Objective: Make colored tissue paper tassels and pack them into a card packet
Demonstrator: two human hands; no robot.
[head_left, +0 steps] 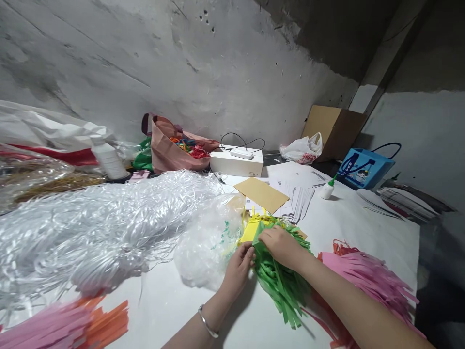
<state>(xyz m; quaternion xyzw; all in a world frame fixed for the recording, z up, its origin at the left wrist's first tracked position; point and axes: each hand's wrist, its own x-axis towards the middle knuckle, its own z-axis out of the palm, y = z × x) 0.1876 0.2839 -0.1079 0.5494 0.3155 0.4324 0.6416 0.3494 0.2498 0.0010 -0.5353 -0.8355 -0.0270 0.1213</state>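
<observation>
Fringed green tissue paper (pixel 279 286) lies in front of me, its strips spreading toward the table's near side. My left hand (pixel 239 264) pinches the left edge of the green paper between thumb and fingers. Over its upper part, my right hand (pixel 281 245) is closed on the same paper, with its fingertips partly hidden. Yellow fringed paper (pixel 250 228) sits just behind the green. A crumpled clear plastic bag (pixel 205 242) rests to the left of my left hand. Under and beside my right forearm is pink fringed paper (pixel 366 276).
A heap of white shiny strings (pixel 109 223) covers the left side. More pink and orange fringe (pixel 105 322) lies near left. Behind are a brown card (pixel 261 194), a glue bottle (pixel 327 189), a white box (pixel 238 165), a pink bag (pixel 170 150) and a blue bag (pixel 365 169).
</observation>
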